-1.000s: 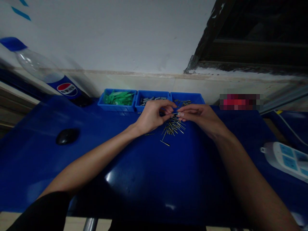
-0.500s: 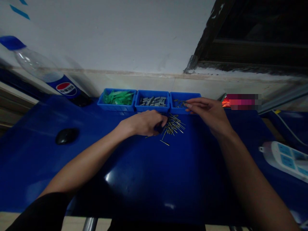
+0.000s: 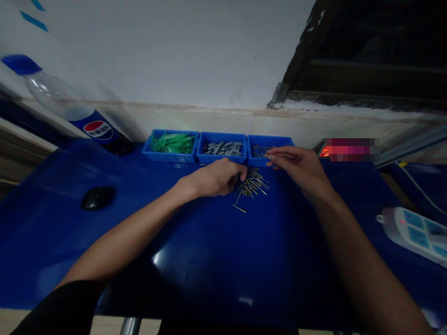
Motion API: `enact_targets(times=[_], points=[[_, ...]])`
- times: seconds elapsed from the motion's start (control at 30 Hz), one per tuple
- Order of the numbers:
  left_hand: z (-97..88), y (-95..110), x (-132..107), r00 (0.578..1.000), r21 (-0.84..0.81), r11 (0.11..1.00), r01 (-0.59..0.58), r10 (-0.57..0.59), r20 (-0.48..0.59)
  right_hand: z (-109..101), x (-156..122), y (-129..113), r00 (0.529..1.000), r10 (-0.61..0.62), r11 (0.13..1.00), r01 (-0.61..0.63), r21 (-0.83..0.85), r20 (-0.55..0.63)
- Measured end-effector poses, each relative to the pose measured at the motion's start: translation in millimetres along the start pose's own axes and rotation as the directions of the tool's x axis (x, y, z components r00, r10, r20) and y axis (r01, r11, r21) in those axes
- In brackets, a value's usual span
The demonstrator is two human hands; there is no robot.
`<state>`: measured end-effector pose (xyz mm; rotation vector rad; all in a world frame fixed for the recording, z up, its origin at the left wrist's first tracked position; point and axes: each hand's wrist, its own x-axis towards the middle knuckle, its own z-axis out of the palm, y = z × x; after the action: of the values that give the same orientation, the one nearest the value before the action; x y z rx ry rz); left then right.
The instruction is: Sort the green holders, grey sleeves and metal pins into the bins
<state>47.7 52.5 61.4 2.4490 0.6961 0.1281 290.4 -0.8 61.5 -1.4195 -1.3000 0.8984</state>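
Note:
My left hand (image 3: 219, 178) is closed, its fingers curled down at the left side of a loose pile of thin brass-coloured metal pins (image 3: 254, 183) on the table. Whatever its fingertips grip is hidden. One pin (image 3: 239, 208) lies apart, nearer to me. At the right-hand blue bin (image 3: 270, 140), my right hand (image 3: 300, 167) has thumb and fingers pinched together over the front rim. Something tiny may be between them, too small to name. Thin metal pieces (image 3: 259, 151) lie inside that bin.
The middle blue bin (image 3: 222, 135) holds short grey pieces; the left one (image 3: 148, 146) holds green strips. A Pepsi bottle (image 3: 98, 128) and a black mouse (image 3: 95, 198) stand to the left. A white power strip (image 3: 401, 228) lies at right on the blue table (image 3: 209, 260).
My right hand has dropped slightly and shifted a little left at the right bin. My left hand stays beside the pin pile, its fingers slightly shifted right. The view has tilted slightly.

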Motion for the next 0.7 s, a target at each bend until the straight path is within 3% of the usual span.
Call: enact_targets(times=[0.17, 0.37, 0.47, 0.7], points=[[0.7, -2, 7, 0.962, -0.163, 0.982, -0.094, 0.047, -0.270, -3, 1, 3, 0.990, 0.032, 0.999, -0.028, -0.029, 0.139], [3.1, 3, 12, 0.852, -0.381, 0.911, -0.157, -0.069, -0.518, -3, -1, 4, 0.916, 0.143, 0.985, -0.167, 0.033, 0.375], [4.1, 4, 14, 0.825, -0.464, 0.869, -0.173, -0.129, -0.550, -2, -4, 4, 0.899, 0.156, 0.964, -0.229, 0.134, 0.410], [6.5, 5, 15, 0.830, -0.511, 0.838, -0.192, -0.140, -0.541, 3, -5, 3, 0.947, 0.141, 0.948, -0.213, 0.236, 0.290]])
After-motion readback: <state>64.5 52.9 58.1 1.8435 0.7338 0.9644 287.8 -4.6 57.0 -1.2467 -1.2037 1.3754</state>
